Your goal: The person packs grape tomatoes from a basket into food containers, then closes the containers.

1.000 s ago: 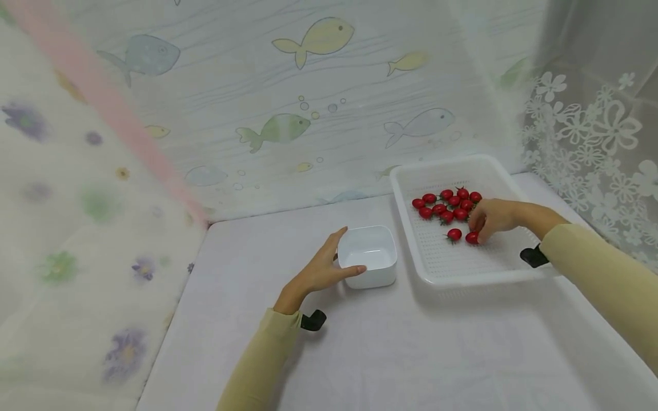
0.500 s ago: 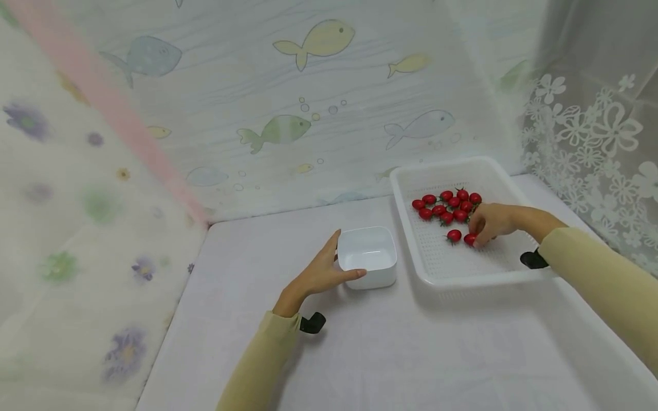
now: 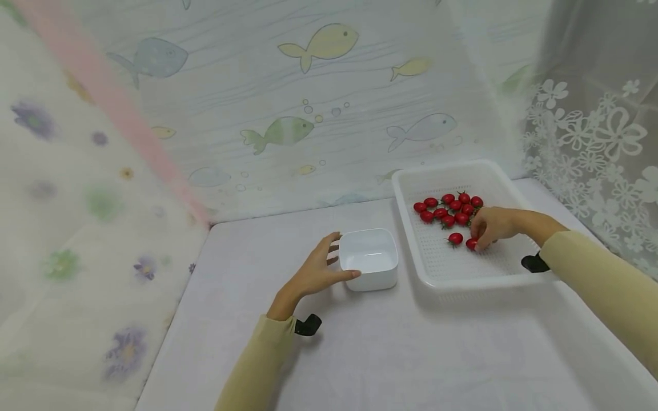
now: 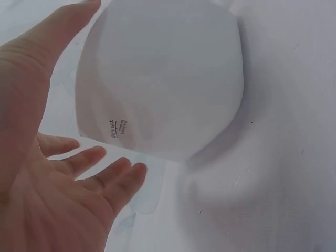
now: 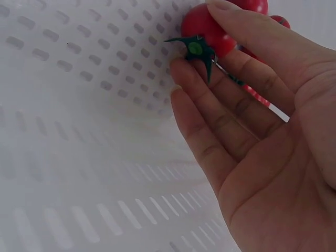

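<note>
We see the right hand (image 3: 492, 226) in the right half of the head view, inside the white perforated plastic tray (image 3: 446, 265). Its thumb and fingers (image 5: 195, 92) pinch 1 small red cherry tomato with a green stem (image 5: 206, 32), which lies on the tray floor at the fingertips. Another loose red cherry tomato (image 3: 454, 238) sits just beside it to the left, and the cluster of red cherry tomatoes (image 3: 448, 209) lies a little higher in the frame, near the tray's far wall.

Near the centre of the frame, the left hand (image 3: 313, 273) spreads wide beside the small white square plastic bowl (image 3: 368, 258), thumb along its lower edge and fingers by its left wall. We cannot tell from either view whether the fingers touch the bowl. Both bowl and tray stand on the pale lilac tablecloth (image 3: 390, 348), the bowl just left of the tray.
</note>
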`<act>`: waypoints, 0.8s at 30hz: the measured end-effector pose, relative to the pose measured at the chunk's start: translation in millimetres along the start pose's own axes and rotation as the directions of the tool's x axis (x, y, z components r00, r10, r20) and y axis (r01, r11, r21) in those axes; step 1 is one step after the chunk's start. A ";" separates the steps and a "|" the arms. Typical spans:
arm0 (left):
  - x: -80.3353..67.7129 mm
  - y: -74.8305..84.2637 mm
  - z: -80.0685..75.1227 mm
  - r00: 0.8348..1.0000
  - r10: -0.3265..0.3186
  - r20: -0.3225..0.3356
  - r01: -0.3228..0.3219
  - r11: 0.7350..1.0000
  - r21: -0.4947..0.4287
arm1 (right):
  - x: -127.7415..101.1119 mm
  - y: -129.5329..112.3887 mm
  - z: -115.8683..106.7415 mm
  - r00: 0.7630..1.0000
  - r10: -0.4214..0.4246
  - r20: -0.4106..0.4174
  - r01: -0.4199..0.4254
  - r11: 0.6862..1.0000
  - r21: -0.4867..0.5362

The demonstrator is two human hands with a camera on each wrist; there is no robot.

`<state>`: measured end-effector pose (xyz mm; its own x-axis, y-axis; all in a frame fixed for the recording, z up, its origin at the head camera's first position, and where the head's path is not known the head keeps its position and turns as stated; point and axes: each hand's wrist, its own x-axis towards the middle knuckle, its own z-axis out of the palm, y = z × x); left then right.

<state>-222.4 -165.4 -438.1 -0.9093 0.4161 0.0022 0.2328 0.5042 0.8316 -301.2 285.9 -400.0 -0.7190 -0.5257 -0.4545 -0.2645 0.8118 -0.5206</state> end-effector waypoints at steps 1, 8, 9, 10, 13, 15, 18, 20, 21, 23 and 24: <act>-0.2 0.2 0.1 1.000 -0.004 0.002 0.004 1.000 -0.005 | -0.2 0.4 0.1 1.000 0.003 0.000 -0.003 1.000 -0.002; -3.5 1.1 1.9 1.000 -0.023 0.002 0.023 1.000 -0.006 | 1.0 2.5 0.8 1.000 0.003 0.002 -0.003 1.000 -0.006; -3.9 0.8 2.0 1.000 -0.026 0.000 0.026 1.000 -0.006 | 1.2 2.6 0.9 1.000 0.003 0.003 -0.003 1.000 -0.004; -4.4 1.2 1.9 1.000 -0.030 0.002 0.030 0.999 -0.011 | 1.2 2.8 1.0 1.000 0.002 0.004 -0.002 1.000 -0.003; -4.9 1.7 1.5 0.999 -0.040 -0.002 0.040 0.998 -0.046 | 1.1 3.3 1.4 1.000 0.004 0.003 -0.004 1.000 -0.005; -5.0 2.4 1.3 0.998 -0.058 -0.008 0.057 0.994 -0.096 | 1.0 3.4 1.5 1.000 0.005 0.002 -0.005 1.000 -0.006; -4.3 3.2 1.4 0.997 -0.073 -0.027 0.068 0.983 -0.172 | 1.1 3.2 1.8 1.000 0.007 0.001 -0.007 1.000 -0.005; -3.5 3.1 1.7 0.996 -0.085 -0.040 0.074 0.974 -0.216 | 1.0 3.2 1.8 1.000 0.007 0.001 -0.007 1.000 0.000; -3.2 3.4 1.9 0.995 -0.093 -0.047 0.080 0.969 -0.233 | 1.0 3.2 1.7 1.000 0.006 0.001 -0.006 1.000 0.003; -3.1 4.3 2.5 0.992 -0.108 -0.061 0.089 0.962 -0.259 | 1.2 3.3 1.7 1.000 0.003 0.001 -0.003 1.000 0.008; -3.0 4.5 2.9 0.991 -0.115 -0.070 0.092 0.958 -0.271 | 1.3 3.3 1.7 1.000 0.001 0.001 -0.001 1.000 0.008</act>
<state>-217.6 -162.2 -435.9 -0.9519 0.3014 -0.0547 0.0459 0.3168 0.9474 -301.9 287.5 -403.5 -0.7187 -0.5250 -0.4559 -0.2582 0.8103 -0.5262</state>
